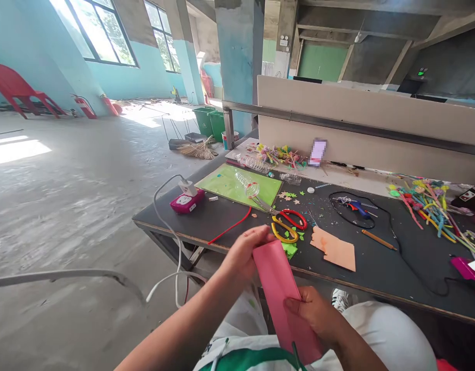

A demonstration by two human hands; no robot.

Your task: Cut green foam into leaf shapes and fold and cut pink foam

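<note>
Left hand (245,255): closed on the top end of the pink sheet (278,281), thumb on top and fingers curled behind it.
Right hand (316,312): pinches the lower part of the same sheet, thumb in front.
Pink sheet: held up over the lap, just in front of the table edge (175,226), not touching the table.
Step in hand: it looks like both hands are holding the sheet flat and straight.
What the next move calls for: the sheet looks soft and bendy, so I think both ends need a firm hold.
Close by on the table: yellow scissors (283,234) and red scissors (295,217), green scraps (289,250), an orange sheet (333,249).
Farther off: a green mat (237,185), a blue glue gun (355,207), a pencil (378,239).
</note>
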